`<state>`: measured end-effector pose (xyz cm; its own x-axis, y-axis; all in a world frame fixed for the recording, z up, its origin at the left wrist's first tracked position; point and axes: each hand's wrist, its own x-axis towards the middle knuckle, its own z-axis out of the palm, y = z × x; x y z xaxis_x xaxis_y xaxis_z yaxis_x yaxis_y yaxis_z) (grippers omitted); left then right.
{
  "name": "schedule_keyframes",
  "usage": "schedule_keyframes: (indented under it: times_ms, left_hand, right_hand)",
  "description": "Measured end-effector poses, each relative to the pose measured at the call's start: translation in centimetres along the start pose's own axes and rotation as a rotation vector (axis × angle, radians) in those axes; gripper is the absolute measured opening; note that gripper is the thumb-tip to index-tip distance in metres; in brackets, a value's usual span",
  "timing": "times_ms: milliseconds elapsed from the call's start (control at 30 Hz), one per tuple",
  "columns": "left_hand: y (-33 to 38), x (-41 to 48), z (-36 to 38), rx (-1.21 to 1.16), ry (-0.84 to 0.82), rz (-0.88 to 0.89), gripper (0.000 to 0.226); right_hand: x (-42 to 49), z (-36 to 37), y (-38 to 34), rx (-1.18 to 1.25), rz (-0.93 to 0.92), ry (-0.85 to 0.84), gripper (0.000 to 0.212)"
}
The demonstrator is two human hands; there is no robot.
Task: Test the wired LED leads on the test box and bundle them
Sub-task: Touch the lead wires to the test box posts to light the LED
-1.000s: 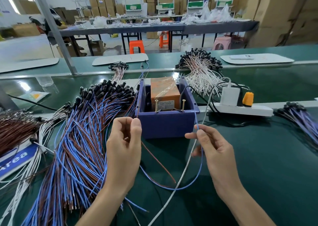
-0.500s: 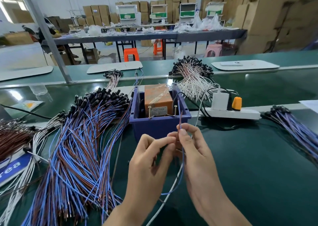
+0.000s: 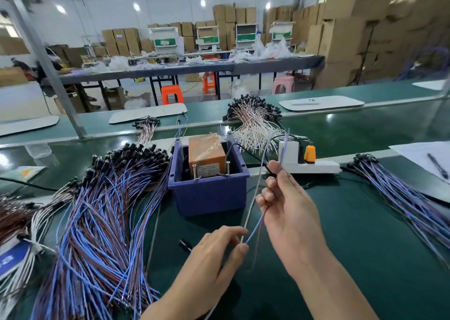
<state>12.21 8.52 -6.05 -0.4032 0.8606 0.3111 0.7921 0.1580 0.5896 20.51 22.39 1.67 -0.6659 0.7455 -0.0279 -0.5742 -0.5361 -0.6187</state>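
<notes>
I work in a factory assembly hall: a green conveyor belt [image 3: 365, 129] runs past my right hand [image 3: 289, 212], long worktables [image 3: 170, 72] beyond it, cardboard cartons [image 3: 341, 39] stacked farther back.

Pinches the lead [image 3: 254, 228] low with the left hand [image 3: 217, 255]; grips it higher with the right hand [image 3: 291, 212], fingers curled, thumb up

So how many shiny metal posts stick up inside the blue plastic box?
2. One shiny metal post stands front-left in the blue plastic box, the other post front-right. None seem hidden.
</notes>
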Motion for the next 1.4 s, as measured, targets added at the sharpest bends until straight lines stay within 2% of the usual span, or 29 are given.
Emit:
schedule_keyframes:
  times_ms: [167, 300, 400, 567, 833, 1033, 1200, 1400]
  left_hand:
    - [0.0, 0.1, 0.4, -0.003, -0.084, 0.057, 0.031]
    - [-0.2, -0.4, 0.2, -0.063, -0.071, 0.029, 0.041]
    - [-0.4, -0.3, -0.3, -0.039, -0.011, 0.071, 0.038]
    - [-0.6, -0.1, -1.8, 0.108, 0.147, 0.118, 0.018]
    - [-0.7, 0.3, -2.0, 0.334, 0.266, 0.139, 0.034]
    - [-0.4, 2.3, -1.1, 0.47, 0.296, 0.24, 0.047]
    - [3.4, 7.3, -0.7, 0.643, 0.271, 0.404, 0.038]
    - [10.2, 15.9, 1.8, 0.458, 0.249, 0.395, 0.019]
  right_hand:
    - [0.2, -0.7, -0.6, 0.015, -0.031, 0.004, 0.023]
    - [0.7, -1.5, -1.4, 0.015, -0.094, 0.046, 0.021]
    - [1.3, -2.4, -2.5, -0.019, -0.146, 0.109, 0.02]
    - [1.8, -5.2, -4.3, 0.022, -0.186, 0.228, 0.018]
    - [0.6, -8.3, -3.7, 0.008, -0.19, 0.332, 0.02]
    - [-0.3, -9.6, -4.9, -0.063, -0.315, 0.477, 0.019]
    - [-2.5, -11.9, -8.4, -0.028, -0.495, 0.597, 0.019]
    - [-4.0, -15.0, -12.1, 0.034, -0.591, 0.743, 0.024]
